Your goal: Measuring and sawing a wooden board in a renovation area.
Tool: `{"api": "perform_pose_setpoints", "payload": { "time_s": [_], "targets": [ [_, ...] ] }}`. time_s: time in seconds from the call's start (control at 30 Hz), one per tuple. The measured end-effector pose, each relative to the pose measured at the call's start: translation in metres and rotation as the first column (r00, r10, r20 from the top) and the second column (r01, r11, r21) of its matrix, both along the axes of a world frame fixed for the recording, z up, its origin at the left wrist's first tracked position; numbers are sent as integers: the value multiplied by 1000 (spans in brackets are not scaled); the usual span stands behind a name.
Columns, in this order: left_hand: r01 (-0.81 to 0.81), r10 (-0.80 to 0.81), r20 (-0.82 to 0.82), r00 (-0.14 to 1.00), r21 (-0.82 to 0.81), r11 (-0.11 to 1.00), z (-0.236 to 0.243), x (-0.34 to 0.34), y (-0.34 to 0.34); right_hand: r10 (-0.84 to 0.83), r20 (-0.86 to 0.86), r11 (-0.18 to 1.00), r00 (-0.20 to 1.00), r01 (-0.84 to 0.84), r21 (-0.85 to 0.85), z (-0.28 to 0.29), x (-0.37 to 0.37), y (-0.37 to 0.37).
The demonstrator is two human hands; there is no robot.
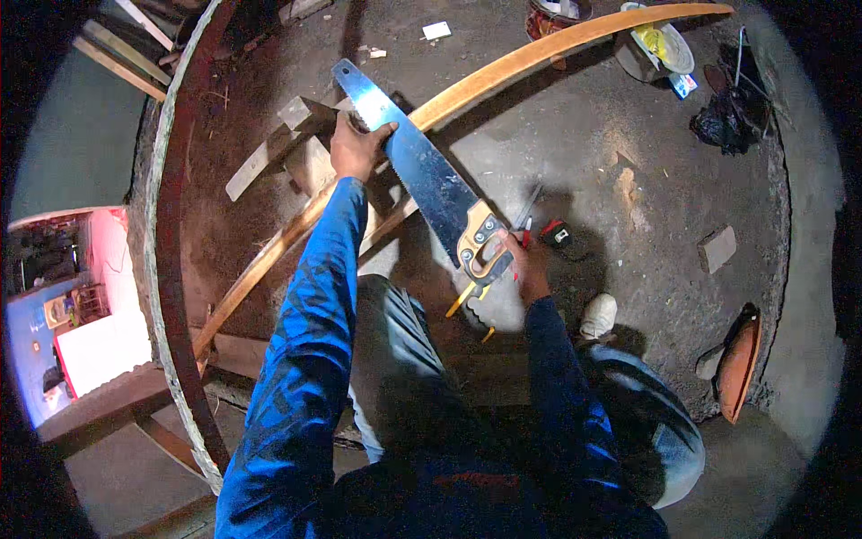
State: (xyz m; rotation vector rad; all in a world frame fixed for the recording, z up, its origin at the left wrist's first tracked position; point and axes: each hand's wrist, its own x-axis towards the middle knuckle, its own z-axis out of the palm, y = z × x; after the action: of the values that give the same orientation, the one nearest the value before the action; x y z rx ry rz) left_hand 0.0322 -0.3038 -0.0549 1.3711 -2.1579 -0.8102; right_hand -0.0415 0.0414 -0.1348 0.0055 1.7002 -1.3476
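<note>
My left hand [357,148] holds the upper part of a silver handsaw blade [422,166], thumb resting on the metal. The saw lies at a slant above a long curved wooden strip [503,67]. My right hand [525,260] grips its tan handle [478,232] at the lower end. Just beside that hand are a slim tool with red [526,223] and a red and black tape measure [558,234]. A yellow tool [462,298] lies partly hidden below the handle. Wood offcuts [256,171] sit left of my left hand.
A rough-edged curved board [162,180] runs down the left, near an opening [99,350]. At upper right are a bucket [557,13], a dish [673,54] and a black bag [718,121]. A small block [716,249] and an orange curved object [738,368] lie at right.
</note>
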Motion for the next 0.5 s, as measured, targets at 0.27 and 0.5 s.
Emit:
{"api": "perform_pose_setpoints", "payload": {
  "time_s": [0.27,0.5],
  "targets": [
    [-24,24,8,1000,-13,1000,2,-3,5,6,-172,997,985,-18,-73,-26,5,-2],
    [-18,19,-31,999,1,1000,2,0,7,-61,9,997,998,61,-46,-19,5,-14]
  ]
}}
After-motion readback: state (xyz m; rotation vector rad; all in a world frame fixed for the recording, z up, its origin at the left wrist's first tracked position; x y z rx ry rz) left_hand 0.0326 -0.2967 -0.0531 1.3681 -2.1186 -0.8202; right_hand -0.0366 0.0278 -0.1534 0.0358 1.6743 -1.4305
